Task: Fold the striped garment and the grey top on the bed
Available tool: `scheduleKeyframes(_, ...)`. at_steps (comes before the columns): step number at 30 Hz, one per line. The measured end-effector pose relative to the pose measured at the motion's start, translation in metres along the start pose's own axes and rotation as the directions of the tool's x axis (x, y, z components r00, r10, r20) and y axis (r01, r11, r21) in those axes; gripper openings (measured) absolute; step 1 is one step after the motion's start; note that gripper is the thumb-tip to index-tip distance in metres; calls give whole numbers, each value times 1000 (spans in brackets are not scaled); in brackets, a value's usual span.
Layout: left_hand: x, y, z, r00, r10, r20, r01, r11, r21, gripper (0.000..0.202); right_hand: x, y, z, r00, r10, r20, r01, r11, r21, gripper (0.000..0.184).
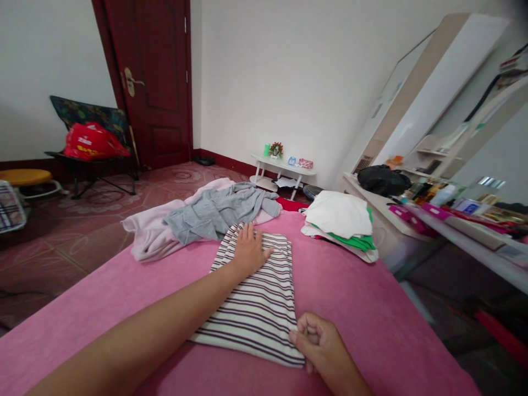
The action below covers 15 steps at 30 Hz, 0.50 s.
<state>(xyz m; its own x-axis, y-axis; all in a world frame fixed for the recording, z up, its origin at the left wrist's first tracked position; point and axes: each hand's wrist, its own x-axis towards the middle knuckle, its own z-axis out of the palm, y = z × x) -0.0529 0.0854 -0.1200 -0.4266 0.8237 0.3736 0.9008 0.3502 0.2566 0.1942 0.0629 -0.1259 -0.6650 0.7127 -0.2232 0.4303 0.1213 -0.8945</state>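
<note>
A folded white garment with dark stripes (258,297) lies on the pink bed cover (355,286). My left hand (248,248) rests flat on its far end, fingers stretched out. My right hand (319,344) is closed in a pinch on the near right corner of the striped garment. Beyond it lies a loose grey garment (218,212) on top of a pale pink one (148,234). At the right of the bed stands a stack of folded clothes (340,223), white on top with green beneath.
A dresser (437,220) with a black bag (381,180) and several bottles and boxes runs along the right, under a mirror. A small white table (282,165) stands by the far wall. A dark chair with a red bag (91,142) sits beside the red door (154,82).
</note>
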Motion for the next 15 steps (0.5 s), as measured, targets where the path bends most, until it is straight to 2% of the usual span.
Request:
scheduleKeyframes(3,2,-14,1,999,-32,36,31,999,28,73,-2,1,-1,1000,12,29,-12,1000,-1,38)
scheduleKeyframes(6,-1,-18,0,996,36,79,-36,999,5,63,3,-10,-9,988,64,141,-62,998,-17,40)
scheduleKeyframes(8,-5,-17,-1,993,72,93,-72,997,-8,59,16,-22,-16,985,66,158,-61,997,-36,42)
scheduleKeyframes(10,-9,-16,-3,994,69,80,-68,998,-15,57,38,-34,-22,1000,13,24,-11,999,-50,48)
scheduleKeyframes(12,-13,-16,-5,999,21,32,-20,999,-27,57,65,-42,-23,987,-61,-149,51,996,-72,57)
scheduleKeyframes(13,-14,-17,-6,1000,-7,1,7,999,-39,58,78,-44,-22,975,-93,-201,78,994,-81,61)
scheduleKeyframes(15,-15,-21,-7,997,-45,-56,41,997,-70,60,101,-45,-16,958,-168,-232,152,985,-84,61)
